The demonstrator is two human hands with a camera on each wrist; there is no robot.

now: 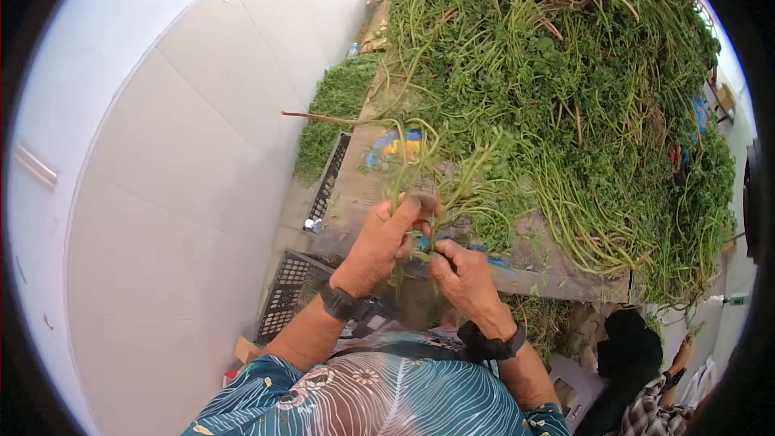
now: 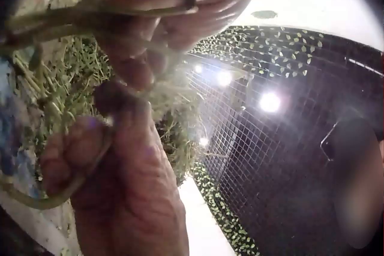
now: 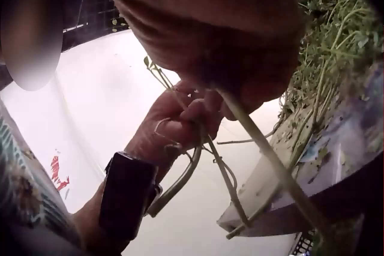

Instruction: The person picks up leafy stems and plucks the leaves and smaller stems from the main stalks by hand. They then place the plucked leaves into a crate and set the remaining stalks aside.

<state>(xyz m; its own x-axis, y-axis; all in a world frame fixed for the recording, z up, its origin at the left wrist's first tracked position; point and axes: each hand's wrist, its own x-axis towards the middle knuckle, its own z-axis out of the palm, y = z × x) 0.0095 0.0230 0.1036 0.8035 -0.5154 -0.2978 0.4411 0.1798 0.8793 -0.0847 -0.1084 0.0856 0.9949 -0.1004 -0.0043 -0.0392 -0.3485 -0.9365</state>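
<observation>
Both hands meet over the table's front edge. The left hand pinches green stems that rise from its fingers. Close beside it, the right hand has its thumb and fingertips curled on a stem. In the left wrist view the fingertips of the two hands nearly touch, with a curved stem by the lower hand. The right wrist view has the right hand on a thick stem; behind it, the left hand holds thinner stems. Some fingertips are hidden.
A large heap of leafy stems covers much of the table. Black crates stand at the left, below more greens. A pale wall runs along the left. Another person in a checked sleeve is at lower right.
</observation>
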